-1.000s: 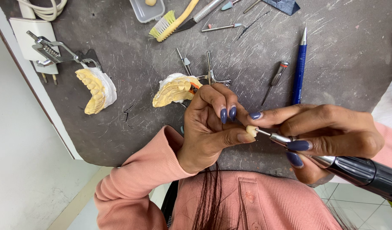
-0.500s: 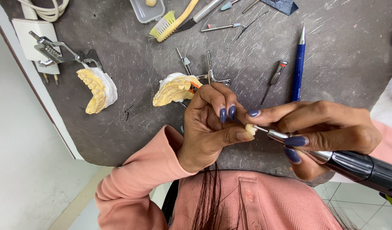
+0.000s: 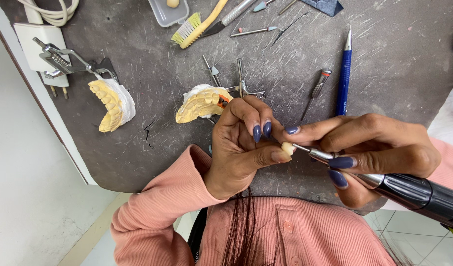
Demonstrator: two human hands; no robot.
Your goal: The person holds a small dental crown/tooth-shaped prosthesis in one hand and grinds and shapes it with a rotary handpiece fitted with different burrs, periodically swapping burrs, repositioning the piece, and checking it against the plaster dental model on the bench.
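A head-worn camera looks down at two bare hands over a dark grey, scratched workbench [image 3: 152, 148]. The left hand [image 3: 241, 148] pinches a small cream-coloured artificial tooth [image 3: 287, 147] between thumb and fingertips, the fingers curled closed around it. The right hand [image 3: 374, 148] grips a rotary handpiece [image 3: 413, 189] like a pen, fingers closed on its barrel. The handpiece's long axis runs from the lower right up toward the tooth, and its slim metal tip meets the tooth on its right side. The tooth sits between the hands, held only by the left. Beyond the tooth, just past the left hand's knuckles, lies a yellow dental cast [image 3: 202, 102]. A second yellow cast [image 3: 111, 103] lies well left of the tooth. A blue pen [image 3: 343, 79] lies beyond the right hand, and a yellow brush [image 3: 197, 27] farther off.
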